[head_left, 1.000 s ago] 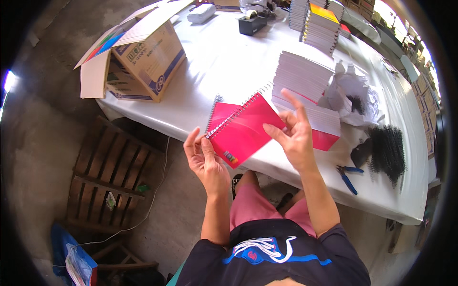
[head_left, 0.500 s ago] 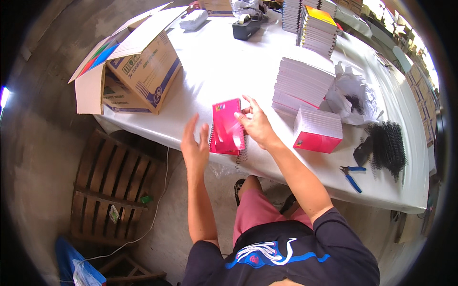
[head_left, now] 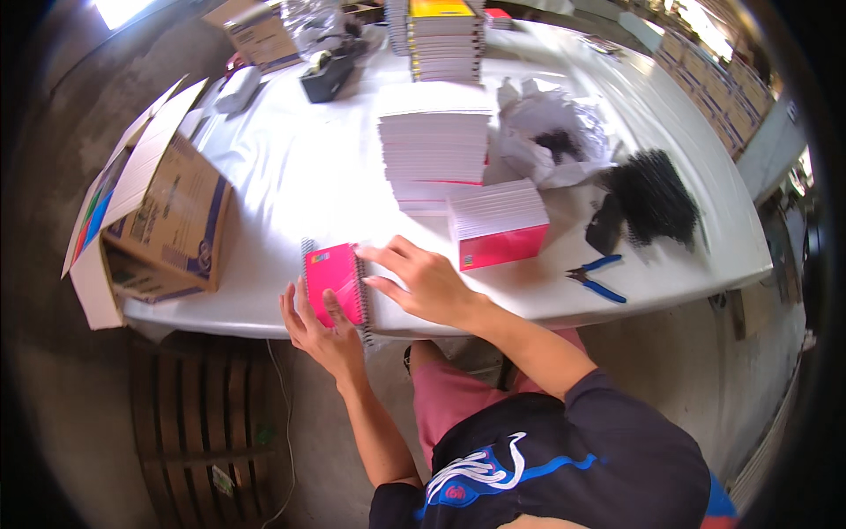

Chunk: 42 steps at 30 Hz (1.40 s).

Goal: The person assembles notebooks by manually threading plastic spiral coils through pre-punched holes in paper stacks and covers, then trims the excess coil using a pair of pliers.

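At the table's (head_left: 273,189) near edge, our left hand (head_left: 326,339) spreads over the red notebooks (head_left: 337,271), perhaps to steady them; our right hand (head_left: 430,284), thumb and forefinger apart, meets their right-hand coil (head_left: 362,295). On the left corner, an open box (head_left: 167,207) holds coloured sheets (head_left: 99,213); rightward, a bag (head_left: 520,132) holds something black (head_left: 557,143).

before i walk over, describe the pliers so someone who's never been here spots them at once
On the white-covered table, find the pink-fronted block near the front edge. Just right of it, in front of the heap of black coils, lie the pliers. Their two splayed blue handles set them apart from the pink block and black coils beside them.
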Each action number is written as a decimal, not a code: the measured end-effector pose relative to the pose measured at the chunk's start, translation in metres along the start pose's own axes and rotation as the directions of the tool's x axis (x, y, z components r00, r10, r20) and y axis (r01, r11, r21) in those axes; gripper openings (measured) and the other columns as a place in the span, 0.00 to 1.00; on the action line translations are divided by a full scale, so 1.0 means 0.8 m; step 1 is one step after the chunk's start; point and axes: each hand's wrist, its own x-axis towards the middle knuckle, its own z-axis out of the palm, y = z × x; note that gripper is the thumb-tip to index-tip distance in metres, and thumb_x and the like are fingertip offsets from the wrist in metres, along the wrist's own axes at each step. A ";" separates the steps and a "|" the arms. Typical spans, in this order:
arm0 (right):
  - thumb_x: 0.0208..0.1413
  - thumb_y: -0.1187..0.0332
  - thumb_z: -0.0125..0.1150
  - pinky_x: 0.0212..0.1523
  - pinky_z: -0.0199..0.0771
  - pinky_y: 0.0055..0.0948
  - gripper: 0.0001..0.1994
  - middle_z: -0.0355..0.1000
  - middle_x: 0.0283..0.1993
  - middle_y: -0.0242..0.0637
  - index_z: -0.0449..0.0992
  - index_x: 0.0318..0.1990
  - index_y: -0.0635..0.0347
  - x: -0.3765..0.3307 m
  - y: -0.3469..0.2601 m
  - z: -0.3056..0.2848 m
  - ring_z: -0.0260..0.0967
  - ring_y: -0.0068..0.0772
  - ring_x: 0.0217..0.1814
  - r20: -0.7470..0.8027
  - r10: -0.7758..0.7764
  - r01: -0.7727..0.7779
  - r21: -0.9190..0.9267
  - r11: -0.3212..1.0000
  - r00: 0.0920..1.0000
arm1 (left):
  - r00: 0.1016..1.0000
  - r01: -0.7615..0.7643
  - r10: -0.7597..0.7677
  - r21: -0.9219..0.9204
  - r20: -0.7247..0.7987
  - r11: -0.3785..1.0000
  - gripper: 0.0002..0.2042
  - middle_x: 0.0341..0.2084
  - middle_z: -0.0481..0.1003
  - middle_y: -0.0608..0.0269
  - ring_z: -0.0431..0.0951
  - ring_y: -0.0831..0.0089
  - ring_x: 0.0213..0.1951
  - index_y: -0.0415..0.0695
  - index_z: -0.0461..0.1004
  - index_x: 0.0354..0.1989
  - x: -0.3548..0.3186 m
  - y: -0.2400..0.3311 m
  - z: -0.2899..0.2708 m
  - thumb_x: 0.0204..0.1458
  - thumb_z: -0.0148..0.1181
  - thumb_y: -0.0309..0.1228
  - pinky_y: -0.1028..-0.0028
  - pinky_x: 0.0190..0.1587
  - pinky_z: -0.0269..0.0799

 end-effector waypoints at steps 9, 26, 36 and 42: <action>0.48 0.72 0.62 0.49 0.68 0.38 0.18 0.67 0.45 0.42 0.74 0.50 0.55 -0.165 0.161 -0.290 0.67 0.45 0.47 -0.536 0.292 -0.561 -0.451 0.694 0.792 | 0.749 -0.481 0.607 -0.414 0.265 0.773 0.31 0.59 0.64 0.58 0.61 0.57 0.62 0.47 0.65 0.61 -0.051 0.191 0.087 0.46 0.66 0.36 0.58 0.61 0.55; 0.47 0.66 0.64 0.64 0.55 0.45 0.07 0.65 0.59 0.44 0.78 0.33 0.56 -0.141 0.206 -0.241 0.62 0.47 0.60 -0.287 0.158 -0.224 -0.212 0.951 0.945 | 0.690 -0.594 0.651 -0.267 0.316 0.759 0.22 0.52 0.70 0.67 0.68 0.66 0.55 0.53 0.70 0.52 -0.037 0.171 0.135 0.46 0.65 0.39 0.63 0.54 0.53; 0.48 0.52 0.59 0.63 0.19 0.77 0.30 0.44 0.73 0.43 0.63 0.63 0.26 -0.153 0.308 -0.332 0.29 0.55 0.76 -0.348 0.561 -0.511 -0.844 0.160 0.751 | 0.680 -0.618 0.670 -0.259 0.299 0.743 0.25 0.53 0.70 0.63 0.68 0.64 0.54 0.50 0.70 0.52 -0.038 0.174 0.139 0.44 0.68 0.40 0.64 0.55 0.53; 0.53 0.73 0.54 0.64 0.34 0.74 0.38 0.56 0.68 0.43 0.46 0.70 0.33 -0.181 0.332 -0.380 0.50 0.49 0.71 -0.419 0.537 -0.573 -0.805 0.153 0.732 | 0.677 -0.616 0.667 -0.256 0.313 0.745 0.25 0.53 0.70 0.63 0.68 0.65 0.54 0.50 0.70 0.52 -0.037 0.171 0.136 0.44 0.68 0.40 0.64 0.55 0.53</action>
